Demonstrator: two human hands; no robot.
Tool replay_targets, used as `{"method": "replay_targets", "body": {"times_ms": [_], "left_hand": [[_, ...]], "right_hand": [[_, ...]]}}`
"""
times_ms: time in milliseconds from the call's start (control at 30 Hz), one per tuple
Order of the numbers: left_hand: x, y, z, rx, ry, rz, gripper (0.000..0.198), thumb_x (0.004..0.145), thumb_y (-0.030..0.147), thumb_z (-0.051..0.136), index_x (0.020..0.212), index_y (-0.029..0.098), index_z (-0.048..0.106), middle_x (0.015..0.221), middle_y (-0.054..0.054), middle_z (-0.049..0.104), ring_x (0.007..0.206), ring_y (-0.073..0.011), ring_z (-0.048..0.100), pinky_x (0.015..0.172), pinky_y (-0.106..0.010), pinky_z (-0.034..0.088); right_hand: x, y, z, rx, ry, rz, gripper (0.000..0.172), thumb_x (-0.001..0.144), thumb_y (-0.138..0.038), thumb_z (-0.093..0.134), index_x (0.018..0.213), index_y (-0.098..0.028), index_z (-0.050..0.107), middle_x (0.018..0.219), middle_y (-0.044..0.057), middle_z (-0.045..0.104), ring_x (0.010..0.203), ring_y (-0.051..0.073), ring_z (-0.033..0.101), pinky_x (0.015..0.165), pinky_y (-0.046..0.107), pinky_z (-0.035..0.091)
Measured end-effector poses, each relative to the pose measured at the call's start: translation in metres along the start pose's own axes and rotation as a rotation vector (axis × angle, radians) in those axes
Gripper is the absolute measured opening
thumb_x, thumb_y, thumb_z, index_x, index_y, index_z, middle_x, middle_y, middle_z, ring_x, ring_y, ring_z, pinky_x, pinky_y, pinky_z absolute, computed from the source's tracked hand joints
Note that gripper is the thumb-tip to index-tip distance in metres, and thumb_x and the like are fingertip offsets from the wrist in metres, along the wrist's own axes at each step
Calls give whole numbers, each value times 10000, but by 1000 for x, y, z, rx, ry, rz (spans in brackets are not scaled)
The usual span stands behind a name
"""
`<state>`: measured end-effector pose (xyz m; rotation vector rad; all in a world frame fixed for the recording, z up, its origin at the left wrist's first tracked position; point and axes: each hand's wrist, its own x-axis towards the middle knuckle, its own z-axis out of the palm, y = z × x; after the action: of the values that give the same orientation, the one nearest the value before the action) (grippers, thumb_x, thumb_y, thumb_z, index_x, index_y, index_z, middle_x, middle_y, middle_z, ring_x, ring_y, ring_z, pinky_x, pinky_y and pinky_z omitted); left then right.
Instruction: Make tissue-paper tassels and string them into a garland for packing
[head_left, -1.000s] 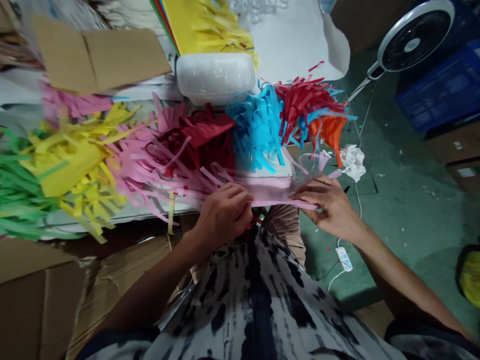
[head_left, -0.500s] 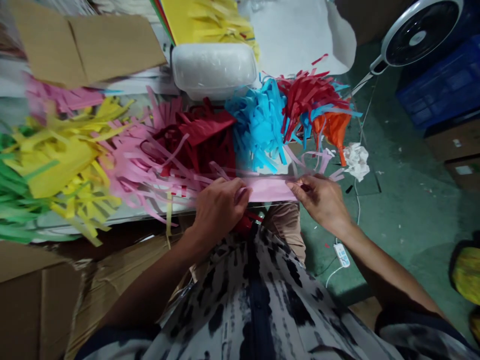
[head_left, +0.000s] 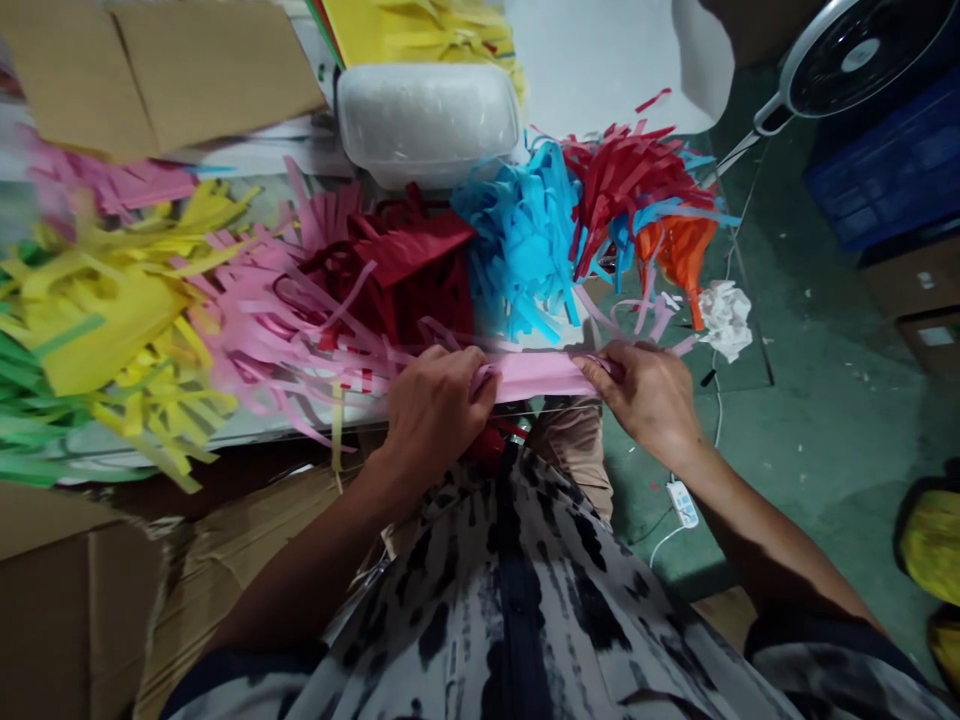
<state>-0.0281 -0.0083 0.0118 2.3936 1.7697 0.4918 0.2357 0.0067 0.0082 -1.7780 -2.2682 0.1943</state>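
Left hand [head_left: 439,405] and right hand [head_left: 649,395] each pinch shut on one end of the pink strip [head_left: 536,375], held taut at the table's near edge. Exact fingertip contact is blurred. Risk: an uneven pull tears it, or the adjacent pink fringe [head_left: 262,320] snags.

Hands: 2, left hand [head_left: 439,400] and right hand [head_left: 645,395], both pinching 1 pink strip [head_left: 536,375] that spans their fingers. Fringed paper heaps beyond the fingertips, left to right: 1 green heap [head_left: 22,420], 1 yellow heap [head_left: 112,310], 1 pink heap [head_left: 255,310], 1 dark red heap [head_left: 397,260], 1 blue heap [head_left: 517,230], 1 red heap [head_left: 630,180], 1 orange heap [head_left: 675,255]; total 7. White tub [head_left: 427,120]: 1, farther beyond. Crumpled white paper [head_left: 726,318]: 1, right of the right fingers.
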Motion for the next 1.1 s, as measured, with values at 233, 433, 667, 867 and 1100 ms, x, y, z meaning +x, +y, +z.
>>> {"method": "replay_targets", "body": {"times_ms": [233, 433, 667, 867, 1100], "left_hand": [[-7, 1, 5, -17, 80, 77, 244, 1013, 287, 612, 1220, 177, 680, 1053, -107, 735, 976, -282, 650, 850, -425, 537], [-4, -3, 5, -38, 141, 468, 402, 1021, 136, 581, 1314, 394, 675, 1349, 19, 706, 1333, -252, 593, 1308, -626, 256], [-3, -4, 8, 57, 174, 627, 283, 1044, 138, 571, 1271, 256, 693, 1119, 22, 789, 1204, -221, 664, 1334, -681, 140], [-7, -5, 8, -29, 95, 588, 381, 1053, 149, 568, 1391, 316, 618, 1190, 20, 780, 1255, -208, 658, 1328, -669, 213], [-6, -8, 13, -54, 57, 566, 374, 1025, 201, 640, 1354, 377, 664, 1229, 14, 768, 1271, -237, 668, 1311, -668, 259]], "right_hand": [[6, 1, 1, -13, -63, 55, 495, 1011, -629, 563, 754, -234, 713, 624, 53, 660, 563, 219, 574, 583, 363, 292], [-4, -2, -13, -142, 186, -31, 309, 1030, -447, 576, 993, -195, 753, 868, 102, 751, 889, 305, 664, 773, 426, 394], [-45, -6, -6, -171, 202, -521, 538, 988, -113, 599, 1467, -357, 596, 1361, -14, 747, 1237, 264, 638, 1121, 517, 319], [-59, 4, 5, -165, 262, -475, 619, 960, -147, 620, 1545, -326, 524, 1395, 6, 732, 1227, 271, 651, 1167, 519, 319], [-59, -6, 10, -80, 314, -437, 548, 946, -171, 604, 1484, -274, 576, 1227, 37, 795, 1186, 266, 659, 1155, 506, 375]]}}
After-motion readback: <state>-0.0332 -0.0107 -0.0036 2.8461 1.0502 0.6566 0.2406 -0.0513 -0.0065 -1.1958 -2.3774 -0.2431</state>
